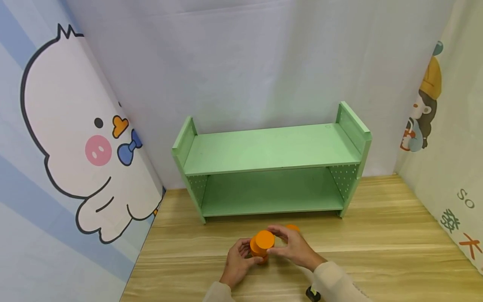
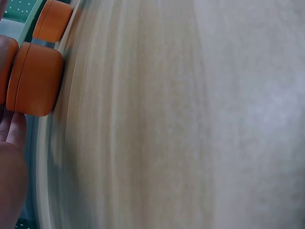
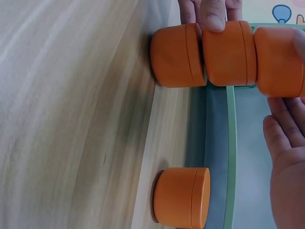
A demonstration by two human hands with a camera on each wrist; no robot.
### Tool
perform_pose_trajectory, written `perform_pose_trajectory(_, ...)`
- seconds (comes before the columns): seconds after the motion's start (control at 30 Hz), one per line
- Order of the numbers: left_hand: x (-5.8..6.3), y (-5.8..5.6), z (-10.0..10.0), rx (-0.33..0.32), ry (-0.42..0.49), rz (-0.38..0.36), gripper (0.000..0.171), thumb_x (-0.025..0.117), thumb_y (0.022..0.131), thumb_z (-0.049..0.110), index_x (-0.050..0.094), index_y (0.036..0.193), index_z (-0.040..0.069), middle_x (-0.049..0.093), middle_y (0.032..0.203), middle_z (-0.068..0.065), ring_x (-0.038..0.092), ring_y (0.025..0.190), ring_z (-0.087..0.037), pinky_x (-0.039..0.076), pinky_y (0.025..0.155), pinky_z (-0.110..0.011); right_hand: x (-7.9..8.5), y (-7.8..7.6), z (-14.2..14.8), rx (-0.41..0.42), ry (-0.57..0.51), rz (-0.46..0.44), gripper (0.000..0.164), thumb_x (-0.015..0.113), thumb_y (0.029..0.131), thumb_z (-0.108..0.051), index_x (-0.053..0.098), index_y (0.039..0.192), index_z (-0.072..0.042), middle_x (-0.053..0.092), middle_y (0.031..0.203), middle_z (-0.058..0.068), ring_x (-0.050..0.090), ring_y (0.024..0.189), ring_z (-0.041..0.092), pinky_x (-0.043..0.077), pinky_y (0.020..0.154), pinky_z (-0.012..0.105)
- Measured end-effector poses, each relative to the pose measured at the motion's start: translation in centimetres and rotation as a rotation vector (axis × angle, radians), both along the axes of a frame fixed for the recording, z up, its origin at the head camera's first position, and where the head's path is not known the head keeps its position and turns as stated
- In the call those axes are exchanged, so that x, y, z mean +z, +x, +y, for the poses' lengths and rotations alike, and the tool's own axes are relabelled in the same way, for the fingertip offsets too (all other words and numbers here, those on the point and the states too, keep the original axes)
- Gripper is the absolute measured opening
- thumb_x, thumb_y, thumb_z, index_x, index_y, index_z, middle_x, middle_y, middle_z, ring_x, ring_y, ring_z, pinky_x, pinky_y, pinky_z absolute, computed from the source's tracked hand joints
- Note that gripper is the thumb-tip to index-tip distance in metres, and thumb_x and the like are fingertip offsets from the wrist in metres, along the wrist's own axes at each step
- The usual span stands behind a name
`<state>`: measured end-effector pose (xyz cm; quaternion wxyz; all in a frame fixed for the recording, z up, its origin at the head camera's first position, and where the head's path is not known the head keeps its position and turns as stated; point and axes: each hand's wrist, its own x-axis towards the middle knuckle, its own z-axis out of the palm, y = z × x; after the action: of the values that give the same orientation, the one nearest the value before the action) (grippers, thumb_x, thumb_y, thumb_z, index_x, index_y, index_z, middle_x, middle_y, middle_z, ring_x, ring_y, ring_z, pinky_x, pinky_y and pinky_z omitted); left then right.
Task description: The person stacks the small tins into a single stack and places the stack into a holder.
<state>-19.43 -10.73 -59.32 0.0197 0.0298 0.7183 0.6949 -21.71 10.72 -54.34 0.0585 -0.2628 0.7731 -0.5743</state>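
Observation:
Three orange lidded jars stand in a column on the table. In the right wrist view, which shows them lying sideways, the bottom jar (image 3: 174,56) rests on the wood, the middle jar (image 3: 228,57) sits on its lid, and the top jar (image 3: 279,64) is against the middle one. My left hand (image 1: 237,261) grips the middle jar, its thumb across the near side. On the right, my right hand (image 1: 296,249) holds the top jar (image 1: 265,239) between thumb and fingers. A fourth orange jar (image 3: 178,198) stands apart on the table, partly behind my right hand in the head view.
A green two-tier shelf (image 1: 271,149) stands behind the jars, against a pale curtain (image 1: 245,63). The wooden table (image 1: 392,243) extends on both sides. A small black object (image 1: 312,294) is beside the right sleeve. Printed cloths hang left and right.

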Motion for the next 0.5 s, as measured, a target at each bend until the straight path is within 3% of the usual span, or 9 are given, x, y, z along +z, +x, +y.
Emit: perform_pose_trajectory(0.5,0.02,0.13,-0.04,-0.018,0.041,0.021,0.057,0.086,0.074,0.0,0.058,0.123,-0.007,0.063,0.126,-0.02,0.061,0.118,-0.032,0.052,0.099,-0.03,-0.35,0.33,-0.71,-0.057,-0.026,0.026,0.059,0.08,0.085,-0.011,0.053,0.134,0.009,0.057,0.132,0.028,0.055,0.123,0.041,0.044,0.106,0.049)
